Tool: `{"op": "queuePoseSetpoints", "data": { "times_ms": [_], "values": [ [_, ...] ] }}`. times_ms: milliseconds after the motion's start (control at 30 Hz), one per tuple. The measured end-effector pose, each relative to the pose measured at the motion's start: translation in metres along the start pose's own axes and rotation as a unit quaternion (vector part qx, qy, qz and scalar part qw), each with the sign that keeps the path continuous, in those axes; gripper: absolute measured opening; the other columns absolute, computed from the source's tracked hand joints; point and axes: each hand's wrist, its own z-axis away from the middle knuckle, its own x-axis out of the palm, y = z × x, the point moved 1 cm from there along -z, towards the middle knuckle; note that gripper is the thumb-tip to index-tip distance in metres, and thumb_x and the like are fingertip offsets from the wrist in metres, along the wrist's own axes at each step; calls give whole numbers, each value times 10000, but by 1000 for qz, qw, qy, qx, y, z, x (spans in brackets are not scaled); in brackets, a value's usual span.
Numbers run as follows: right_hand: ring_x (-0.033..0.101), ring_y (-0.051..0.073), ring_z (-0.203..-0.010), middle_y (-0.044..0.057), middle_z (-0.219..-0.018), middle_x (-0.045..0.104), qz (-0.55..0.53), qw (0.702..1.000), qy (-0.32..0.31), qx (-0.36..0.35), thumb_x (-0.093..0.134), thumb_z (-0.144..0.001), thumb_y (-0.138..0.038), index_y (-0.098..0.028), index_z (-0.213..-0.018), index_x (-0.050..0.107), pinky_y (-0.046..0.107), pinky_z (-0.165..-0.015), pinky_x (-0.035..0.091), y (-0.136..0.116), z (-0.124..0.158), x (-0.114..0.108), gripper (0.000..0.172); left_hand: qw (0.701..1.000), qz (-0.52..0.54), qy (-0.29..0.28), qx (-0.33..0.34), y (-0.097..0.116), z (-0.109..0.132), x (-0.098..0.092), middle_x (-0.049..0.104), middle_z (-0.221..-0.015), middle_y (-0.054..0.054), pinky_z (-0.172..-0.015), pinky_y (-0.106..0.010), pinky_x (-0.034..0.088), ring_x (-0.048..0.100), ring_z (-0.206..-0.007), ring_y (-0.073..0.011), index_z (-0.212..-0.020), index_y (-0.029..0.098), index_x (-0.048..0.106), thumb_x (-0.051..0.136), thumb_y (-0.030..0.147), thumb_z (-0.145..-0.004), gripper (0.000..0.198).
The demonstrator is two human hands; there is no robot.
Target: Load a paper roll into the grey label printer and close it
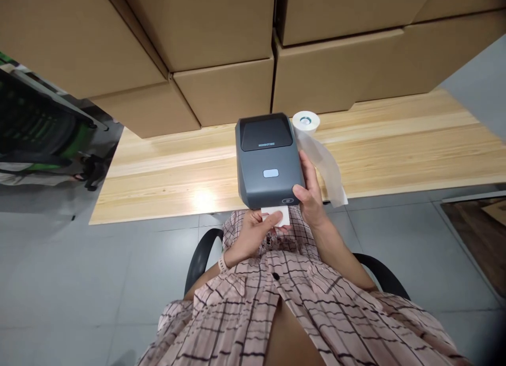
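Observation:
A dark grey label printer (256,168) with a glossy black window and a pale button sits at the front edge of the wooden table. From its front slot comes a white label (282,217). My left hand (256,230) pinches that label, thumb on top and fingers beneath. With the thumb on its front corner and the fingers along its side, my right hand (310,194) grips the printer. Just behind the right hand stands a roll of labels (305,122), its loose strip trailing forward past the table edge.
Cardboard boxes (225,94) are stacked along the back of the wooden table (395,144). Black chair armrests (202,258) flank my body. On the left, another chair (35,123) stands on the grey tiled floor. A dark mat-like surface (482,234) lies at the right.

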Motion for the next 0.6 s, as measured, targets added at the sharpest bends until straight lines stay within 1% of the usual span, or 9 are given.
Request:
{"op": "queuePoseSetpoints", "data": {
  "times_ms": [133, 233, 300, 367, 400, 467, 500, 567, 600],
  "values": [
    [226, 339, -1685, -93, -1802, 268, 176, 974, 64, -124, 504, -1060, -451, -465, -1510, 531, 658, -1355, 230, -31, -4, -7, 451, 995, -74, -23, 58, -6, 1, -11, 781, -719, -39, -699, -296, 545, 724, -713, -181, -707, 194, 783, 765, 659, -868, 492],
    [208, 364, -1685, -119, -1777, 336, 323, 926, 26, -194, 480, -1086, -445, -444, -1370, 653, 702, -1348, 138, -51, -8, -11, 332, 986, -139, -51, 77, -8, 6, -28, 749, -671, -36, -682, -294, 523, 669, -642, -158, -668, 182, 756, 683, 632, -948, 534],
    [236, 360, -1677, -64, -1733, 441, 362, 911, -6, -199, 456, -1102, -463, -401, -1355, 661, 708, -1340, 127, -57, -12, -11, 332, 981, -153, 13, 121, -9, 9, -42, 678, -584, -22, -637, -285, 499, 616, -578, -143, -593, 183, 693, 631, 597, -992, 579],
    [274, 345, -1667, -32, -1657, 552, 372, 906, -20, -199, 454, -1109, -453, -367, -1303, 678, 702, -1340, 118, -58, -17, -10, 308, 957, -141, 150, 205, -7, 11, -54, 608, -553, -6, -612, -276, 487, 574, -557, -133, -555, 192, 623, 587, 543, -1031, 592],
    [294, 339, -1662, -26, -1626, 589, 368, 908, -24, -198, 461, -1109, -449, -354, -1268, 689, 694, -1343, 120, -58, -19, -9, 293, 931, -130, 225, 255, -6, 11, -58, 615, -591, -5, -627, -273, 502, 588, -587, -137, -595, 195, 633, 577, 514, -1042, 552],
    [342, 331, -1645, -16, -1585, 630, 350, 916, -32, -193, 471, -1107, -453, -334, -1204, 709, 669, -1348, 150, -55, -23, -8, 282, 879, -123, 314, 338, -4, 7, -60, 739, -869, -41, -793, -304, 583, 707, -833, -177, -865, 206, 742, 602, 479, -1038, 351],
    [363, 332, -1635, -6, -1578, 637, 337, 922, -35, -188, 477, -1105, -461, -324, -1184, 717, 659, -1345, 181, -53, -24, -8, 288, 866, -130, 319, 363, -3, 3, -57, 767, -1127, -73, -950, -356, 597, 730, -1071, -217, -1095, 230, 755, 632, 480, -1023, 288],
    [382, 340, -1626, 20, -1593, 620, 298, 937, -34, -180, 478, -1099, -492, -308, -1187, 726, 650, -1324, 262, -48, -24, -8, 322, 871, -147, 274, 380, -4, -5, -48, 557, -1609, -95, -1238, -476, 468, 529, -1507, -289, -1501, 318, 573, 702, 505, -980, 568],
    [379, 346, -1627, 32, -1617, 595, 274, 945, -29, -178, 469, -1096, -520, -305, -1217, 722, 652, -1312, 294, -46, -22, -9, 353, 884, -151, 242, 371, -6, -9, -43, 407, -1734, -79, -1318, -511, 376, 388, -1619, -308, -1604, 362, 453, 731, 518, -960, 719]
  ]
}}
